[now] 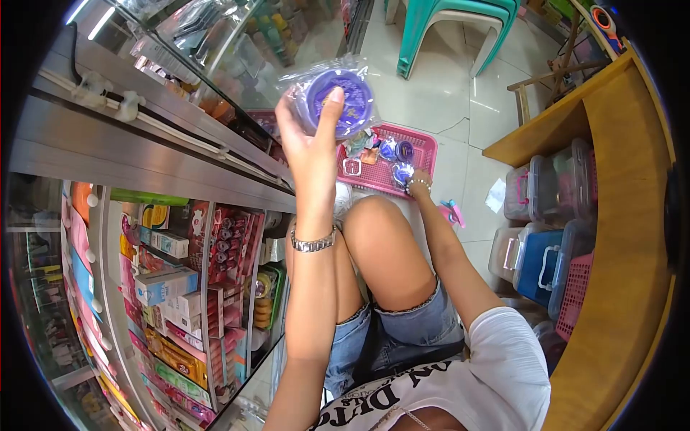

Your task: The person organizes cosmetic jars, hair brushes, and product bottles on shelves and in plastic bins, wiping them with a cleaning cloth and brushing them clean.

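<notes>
A round purple container (352, 108) in clear plastic wrap is in my left hand (316, 133), raised near the glass display case, with the thumb across its face. Below and to the right, a pink basket (429, 151) lies on the floor with small wrapped items in it. My right hand (419, 179) is at the basket's right edge, its fingers closed at a small blue-and-white wrapped item (402, 173). Another purple round item (405, 150) sits just above that one in the basket.
Shelves of packaged goods (172, 287) stand at the left beside a glass case (215, 43). Green stools (460, 21) are at the top. A wooden cabinet (625, 144) with plastic bins (539, 266) is on the right. Pink slippers (452, 213) lie on the floor.
</notes>
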The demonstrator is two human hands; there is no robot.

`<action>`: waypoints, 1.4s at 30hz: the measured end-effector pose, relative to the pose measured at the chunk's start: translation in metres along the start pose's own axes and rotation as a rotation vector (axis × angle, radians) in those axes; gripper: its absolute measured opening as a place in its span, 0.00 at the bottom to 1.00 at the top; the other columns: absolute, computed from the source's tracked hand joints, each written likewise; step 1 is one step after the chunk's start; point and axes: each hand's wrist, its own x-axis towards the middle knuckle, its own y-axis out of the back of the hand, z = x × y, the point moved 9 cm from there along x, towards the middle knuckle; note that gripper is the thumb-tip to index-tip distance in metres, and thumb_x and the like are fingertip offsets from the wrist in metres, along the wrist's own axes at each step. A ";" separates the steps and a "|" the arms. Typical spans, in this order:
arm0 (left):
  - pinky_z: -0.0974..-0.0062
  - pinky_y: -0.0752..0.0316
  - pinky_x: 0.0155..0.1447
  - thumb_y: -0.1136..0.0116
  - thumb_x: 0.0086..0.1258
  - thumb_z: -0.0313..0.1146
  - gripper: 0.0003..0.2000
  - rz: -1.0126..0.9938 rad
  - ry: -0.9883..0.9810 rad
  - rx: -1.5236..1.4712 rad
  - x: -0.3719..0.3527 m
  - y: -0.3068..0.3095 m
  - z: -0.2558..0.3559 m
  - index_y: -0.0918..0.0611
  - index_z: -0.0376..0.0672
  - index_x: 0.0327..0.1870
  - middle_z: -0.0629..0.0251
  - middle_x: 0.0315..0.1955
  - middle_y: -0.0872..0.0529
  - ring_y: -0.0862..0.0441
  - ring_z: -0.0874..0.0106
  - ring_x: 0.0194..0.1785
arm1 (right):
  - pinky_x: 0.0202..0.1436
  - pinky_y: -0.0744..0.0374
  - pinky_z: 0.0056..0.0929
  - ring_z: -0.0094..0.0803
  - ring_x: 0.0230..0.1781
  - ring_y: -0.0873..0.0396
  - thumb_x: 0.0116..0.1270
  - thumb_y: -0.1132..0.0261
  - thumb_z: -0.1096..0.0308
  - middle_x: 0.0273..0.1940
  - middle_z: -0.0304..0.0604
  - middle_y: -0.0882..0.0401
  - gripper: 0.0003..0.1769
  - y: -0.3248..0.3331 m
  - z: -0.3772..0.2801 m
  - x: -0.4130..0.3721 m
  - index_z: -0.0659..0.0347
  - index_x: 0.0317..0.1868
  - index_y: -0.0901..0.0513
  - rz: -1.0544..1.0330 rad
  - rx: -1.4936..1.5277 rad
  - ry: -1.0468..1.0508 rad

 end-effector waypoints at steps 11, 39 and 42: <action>0.65 0.19 0.43 0.42 0.62 0.36 0.24 0.015 0.157 -0.266 -0.011 -0.021 -0.012 0.37 0.33 0.53 0.56 0.43 0.24 0.21 0.68 0.43 | 0.43 0.22 0.35 0.40 0.42 0.20 0.54 0.35 0.61 0.38 0.49 0.19 0.15 0.023 0.004 0.003 0.62 0.37 0.19 -0.212 0.112 -0.107; 0.66 0.18 0.40 0.42 0.62 0.40 0.26 0.079 0.240 -0.376 -0.027 0.011 -0.024 0.40 0.37 0.54 0.55 0.48 0.29 0.23 0.65 0.45 | 0.32 0.21 0.23 0.22 0.33 0.24 0.64 0.42 0.71 0.31 0.37 0.25 0.04 0.445 -0.119 -0.169 0.62 0.33 0.26 0.157 1.738 0.632; 0.66 0.19 0.41 0.45 0.64 0.44 0.26 0.070 0.227 -0.361 -0.028 0.009 -0.017 0.39 0.38 0.54 0.54 0.48 0.29 0.22 0.64 0.46 | 0.31 0.21 0.23 0.21 0.32 0.25 0.64 0.43 0.71 0.31 0.37 0.26 0.05 0.427 -0.140 -0.183 0.63 0.33 0.28 0.075 1.813 0.643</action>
